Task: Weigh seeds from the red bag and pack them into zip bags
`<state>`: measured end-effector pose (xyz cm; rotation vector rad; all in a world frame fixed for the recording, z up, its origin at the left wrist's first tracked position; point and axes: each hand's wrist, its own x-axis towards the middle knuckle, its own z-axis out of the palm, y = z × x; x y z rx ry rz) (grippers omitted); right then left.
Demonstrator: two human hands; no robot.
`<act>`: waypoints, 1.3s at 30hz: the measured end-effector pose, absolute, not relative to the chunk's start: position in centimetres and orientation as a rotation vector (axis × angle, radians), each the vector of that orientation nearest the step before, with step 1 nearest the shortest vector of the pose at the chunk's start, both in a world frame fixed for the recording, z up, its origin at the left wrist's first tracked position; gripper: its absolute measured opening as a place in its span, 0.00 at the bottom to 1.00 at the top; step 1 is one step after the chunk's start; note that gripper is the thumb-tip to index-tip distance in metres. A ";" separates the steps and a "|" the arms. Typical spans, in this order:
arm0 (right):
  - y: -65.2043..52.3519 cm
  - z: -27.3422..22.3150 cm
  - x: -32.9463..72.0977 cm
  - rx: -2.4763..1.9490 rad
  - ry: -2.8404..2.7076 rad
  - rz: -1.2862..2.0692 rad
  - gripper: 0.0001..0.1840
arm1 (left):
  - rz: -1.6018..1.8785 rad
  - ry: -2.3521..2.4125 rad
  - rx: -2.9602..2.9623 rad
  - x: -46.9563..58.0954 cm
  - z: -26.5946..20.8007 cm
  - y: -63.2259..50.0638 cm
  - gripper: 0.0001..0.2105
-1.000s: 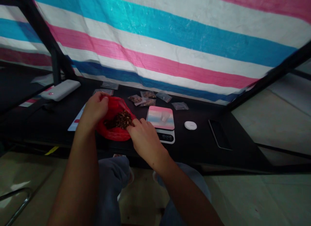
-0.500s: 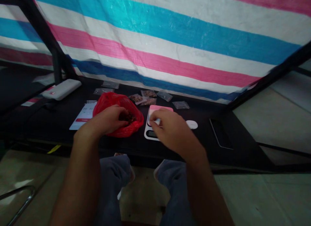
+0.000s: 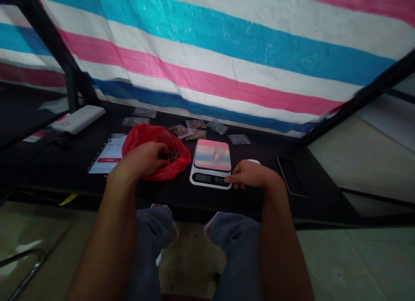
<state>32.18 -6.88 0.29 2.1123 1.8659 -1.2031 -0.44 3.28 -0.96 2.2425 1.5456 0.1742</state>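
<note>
Just in from the desk's (image 3: 181,196) front edge, the right hand (image 3: 250,173) seems to be working a button, its index finger extended to the scale's (image 3: 201,163) panel, the others curled around nothing visible. Beside the scale, the left hand's (image 3: 147,158) half-bent fingers reach into a red bag (image 3: 171,168) of brown pieces (image 3: 174,154), their grip impossible to tell; the next move likely calls for pinching some out, with filled packets (image 3: 195,124) lying towards the back edge.

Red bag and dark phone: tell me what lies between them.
Head view: between the red bag and dark phone are a scale bearing a small clear item, and the right hand partly hiding a white case.
</note>
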 end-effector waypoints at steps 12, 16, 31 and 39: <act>-6.8 0.2 32.5 2.125 1.848 -1.285 0.25 | -0.020 1.531 2.282 -0.3 -0.3 3.4 0.16; -6.8 0.5 32.0 2.136 1.826 -1.196 0.26 | -0.034 1.560 2.292 -0.1 0.0 3.2 0.17; -8.0 3.1 32.3 2.413 1.886 -1.027 0.27 | 0.353 1.488 2.346 0.0 1.2 2.6 0.15; -7.8 4.1 31.9 2.625 2.066 -0.881 0.24 | 0.340 1.395 2.270 0.4 1.1 2.7 0.14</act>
